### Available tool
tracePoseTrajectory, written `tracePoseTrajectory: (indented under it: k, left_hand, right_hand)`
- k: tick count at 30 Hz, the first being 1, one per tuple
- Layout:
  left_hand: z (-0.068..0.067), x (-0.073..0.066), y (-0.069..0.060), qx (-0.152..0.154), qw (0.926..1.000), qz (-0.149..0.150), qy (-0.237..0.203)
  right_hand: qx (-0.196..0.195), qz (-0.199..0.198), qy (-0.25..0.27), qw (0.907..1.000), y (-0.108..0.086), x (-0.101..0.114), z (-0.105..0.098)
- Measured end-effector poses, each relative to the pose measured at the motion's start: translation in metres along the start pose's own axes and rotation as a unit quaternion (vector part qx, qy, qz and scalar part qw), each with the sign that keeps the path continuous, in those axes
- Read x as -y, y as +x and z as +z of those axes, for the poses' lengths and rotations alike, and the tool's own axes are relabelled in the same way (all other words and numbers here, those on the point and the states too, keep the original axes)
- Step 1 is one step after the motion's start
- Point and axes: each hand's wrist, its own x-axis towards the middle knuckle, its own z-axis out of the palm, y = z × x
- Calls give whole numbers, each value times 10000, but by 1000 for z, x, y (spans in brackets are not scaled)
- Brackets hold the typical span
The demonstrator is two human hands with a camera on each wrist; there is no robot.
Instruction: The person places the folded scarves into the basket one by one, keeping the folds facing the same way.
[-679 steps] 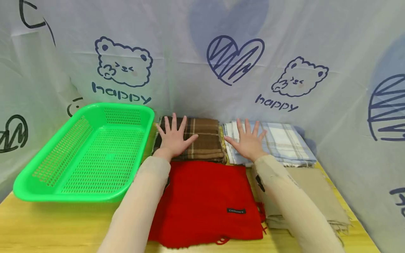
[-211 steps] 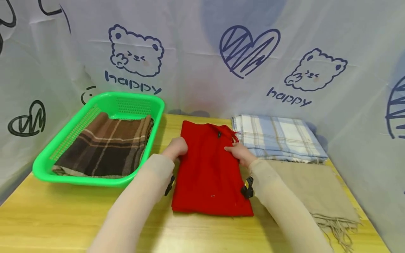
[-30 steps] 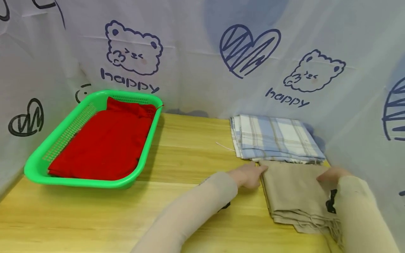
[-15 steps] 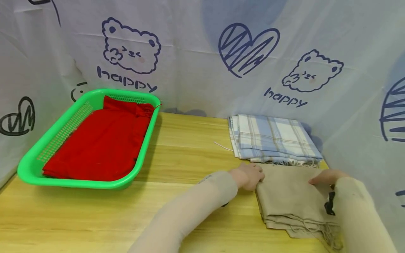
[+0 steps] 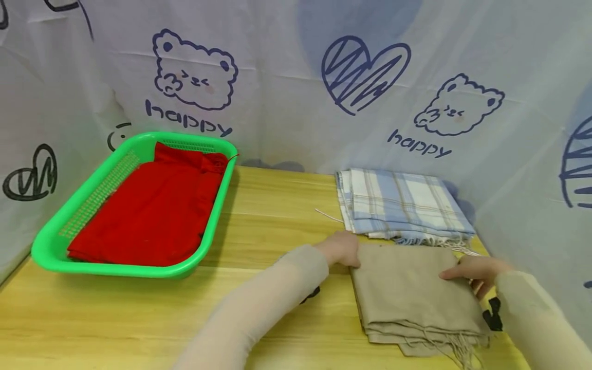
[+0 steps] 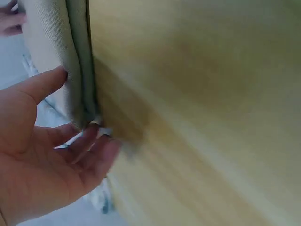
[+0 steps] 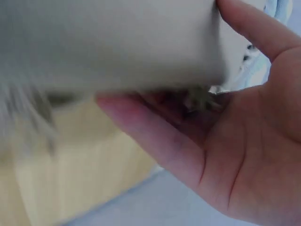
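Note:
A folded beige scarf (image 5: pixel 411 290) with fringe at its near end lies at the right of the table, between both hands. My left hand (image 5: pixel 339 248) grips its far left edge. In the left wrist view, the thumb presses the top of the scarf's layered edge (image 6: pixel 77 61) while the fingers curl at its lower side. On the right side, my right hand (image 5: pixel 481 270) holds the scarf with the thumb on top. The right wrist view shows the fingers (image 7: pixel 155 136) tucked beneath the cloth (image 7: pixel 113 47).
A green plastic basket (image 5: pixel 210 226) at the left holds a folded red scarf (image 5: pixel 152 216). Behind the beige scarf lies a folded blue-and-white plaid scarf (image 5: pixel 407 200). A printed curtain (image 5: pixel 282 87) hangs behind the wooden table (image 5: pixel 273 205).
Over the last second both hands have drawn the beige scarf left and slightly nearer. Earlier, the brown plaid scarf and then the red one went from the table into the basket.

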Motion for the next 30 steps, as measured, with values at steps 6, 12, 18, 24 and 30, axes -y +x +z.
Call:
tracePoseTrajectory:
  k: [6, 12, 18, 24, 30]
  left_hand:
    - [3, 10, 7, 36, 9937, 233, -1098]
    - [0, 15, 8, 334, 9678, 96, -2494]
    - [-12, 36, -2, 1042, 9233, 60, -3695]
    - [-30, 70, -11, 1094, 9227, -128, -3694]
    - [-29, 96, -10, -81, 9487, -881, -3036]
  right_hand:
    - [-349, -288, 276, 9986, 5, -8, 7]
    - [-171, -901, 668, 9935, 5, -12, 2]
    - [-34, -1718, 587, 9834, 2, 11, -9]
    - [-601, -2185, 415, 9731, 7, 54, -12]
    - [-1861, -2117, -69, 9594, 33, 88, 2]
